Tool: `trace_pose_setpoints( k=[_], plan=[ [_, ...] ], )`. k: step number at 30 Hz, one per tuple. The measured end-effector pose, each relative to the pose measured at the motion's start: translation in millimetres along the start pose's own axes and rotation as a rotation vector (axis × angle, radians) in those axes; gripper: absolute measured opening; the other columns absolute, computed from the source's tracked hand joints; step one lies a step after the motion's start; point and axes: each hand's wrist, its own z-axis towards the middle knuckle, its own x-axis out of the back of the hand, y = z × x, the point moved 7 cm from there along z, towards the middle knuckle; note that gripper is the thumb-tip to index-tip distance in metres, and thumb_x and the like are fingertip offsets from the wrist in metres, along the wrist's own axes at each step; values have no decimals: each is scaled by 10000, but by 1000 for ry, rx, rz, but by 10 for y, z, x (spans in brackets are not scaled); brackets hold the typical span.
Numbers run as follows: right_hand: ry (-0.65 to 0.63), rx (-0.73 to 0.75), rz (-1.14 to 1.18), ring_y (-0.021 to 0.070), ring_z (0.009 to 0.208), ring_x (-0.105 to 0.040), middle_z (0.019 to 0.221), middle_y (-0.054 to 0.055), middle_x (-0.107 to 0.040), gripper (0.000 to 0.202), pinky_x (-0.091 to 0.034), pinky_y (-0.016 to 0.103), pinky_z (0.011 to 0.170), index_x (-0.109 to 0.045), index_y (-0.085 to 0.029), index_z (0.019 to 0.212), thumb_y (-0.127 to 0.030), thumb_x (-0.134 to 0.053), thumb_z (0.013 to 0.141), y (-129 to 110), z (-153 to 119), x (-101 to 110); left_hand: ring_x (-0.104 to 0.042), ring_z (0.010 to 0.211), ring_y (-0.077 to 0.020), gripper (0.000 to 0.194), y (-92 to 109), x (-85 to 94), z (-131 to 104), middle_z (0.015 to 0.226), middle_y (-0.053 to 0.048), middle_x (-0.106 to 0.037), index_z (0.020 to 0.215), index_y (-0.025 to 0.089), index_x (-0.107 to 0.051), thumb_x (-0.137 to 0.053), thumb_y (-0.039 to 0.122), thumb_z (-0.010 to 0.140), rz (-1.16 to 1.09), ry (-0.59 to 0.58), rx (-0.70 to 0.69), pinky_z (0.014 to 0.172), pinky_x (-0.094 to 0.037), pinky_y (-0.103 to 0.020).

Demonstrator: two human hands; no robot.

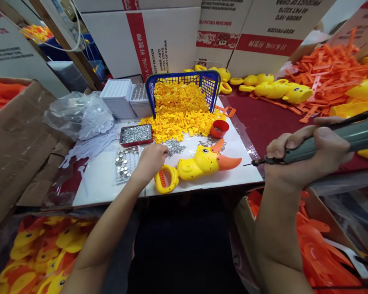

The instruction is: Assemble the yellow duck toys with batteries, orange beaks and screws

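Note:
A grey-green electric screwdriver (306,152) lies in the grip of my right hand (308,157), its thin bit pointing left towards a yellow duck-shaped toy (196,164). That toy rests on its side on the white board, with an orange beak and a ring handle. Above the handle, my left hand (151,161) has its fingertips pinched together beside a scatter of small metal screws (174,148); whatever they hold is hidden. A red tray of small metal parts (136,134) and a clear tray of round silver discs (123,165) are close to that hand.
Behind the toy, a blue basket (150,96) spills small yellow parts (178,122). A red cup (219,129) stands beside them. Orange pieces (328,77) and yellow duck bodies (276,90) cover the right side. Cartons (171,45) wall the back; a box (245,216) of orange parts is below right.

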Motion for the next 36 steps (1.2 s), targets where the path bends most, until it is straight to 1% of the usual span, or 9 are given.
trace_pose_setpoints(
  k=[4, 10, 17, 21, 23, 25, 28, 32, 36],
  plan=[
    [2, -9, -41, 78, 245, -261, 366, -141, -383, 221, -187, 204, 238, -514, -216, 762, -309, -516, 562, -13, -13, 0, -668, 763, -231, 222, -18, 23, 21, 805, -77, -743, 746, 191, -716, -546, 82, 836, 10, -44, -14, 753, -519, -346],
    [4, 8, -31, 67, 255, -265, 384, -143, -375, 262, -190, 195, 246, -569, -192, 804, -299, -497, 576, -57, -7, 40, -688, 915, -242, 205, -81, 159, 15, 995, -94, -756, 975, 181, -738, -544, 156, 913, -41, 34, -19, 870, -537, -381],
    [14, 4, -12, 73, 244, -268, 371, -142, -389, 266, -187, 204, 236, -561, -190, 808, -304, -508, 573, -47, -28, 40, -687, 895, -217, 153, -67, 323, -76, 945, -67, -748, 891, 200, -719, -574, 191, 938, -118, 166, -37, 858, -533, -358],
    [-7, 19, 2, 69, 244, -262, 371, -138, -391, 226, -191, 212, 240, -557, -191, 791, -284, -516, 589, -50, -51, 9, -669, 819, -196, 96, -97, 365, -102, 881, -60, -726, 837, 188, -685, -620, 191, 907, -156, 230, -9, 785, -531, -332],
    [-7, 22, 15, 63, 243, -250, 370, -137, -396, 210, -185, 210, 241, -558, -194, 777, -278, -522, 589, -59, -67, -7, -652, 745, -175, 82, -66, 388, -151, 828, -37, -721, 794, 195, -681, -662, 205, 874, -253, 263, 12, 718, -524, -309],
    [-9, 13, 29, 59, 240, -249, 371, -137, -398, 216, -170, 204, 244, -563, -192, 786, -279, -530, 591, -68, -88, -36, -647, 689, -155, 70, 40, 400, -250, 776, -13, -730, 771, 204, -700, -706, 225, 837, -462, 304, 34, 666, -523, -286],
    [-33, -23, 43, 59, 238, -251, 380, -143, -394, 233, -159, 201, 245, -563, -188, 810, -284, -531, 600, -85, -134, -116, -713, 727, -155, 25, 361, 297, -462, 773, -8, -773, 766, 214, -751, -772, 219, 778, -901, 304, 79, 698, -582, -270],
    [-105, -75, 92, 69, 219, -237, 374, -140, -399, 204, -151, 216, 221, -558, -202, 778, -316, -548, 609, -142, -226, -245, -772, 732, -168, 94, 862, -76, -714, 785, -22, -810, 790, 213, -790, -835, 181, 714, -1345, 209, 243, 723, -641, -255],
    [-221, -141, 149, 82, 210, -262, 396, -120, -436, 191, -165, 229, 205, -606, -214, 819, -293, -615, 645, -206, -362, -324, -791, 737, -176, 122, 1177, -416, -800, 785, -36, -816, 805, 203, -812, -870, 207, 697, -1527, 128, 343, 743, -652, -228]
  ],
)
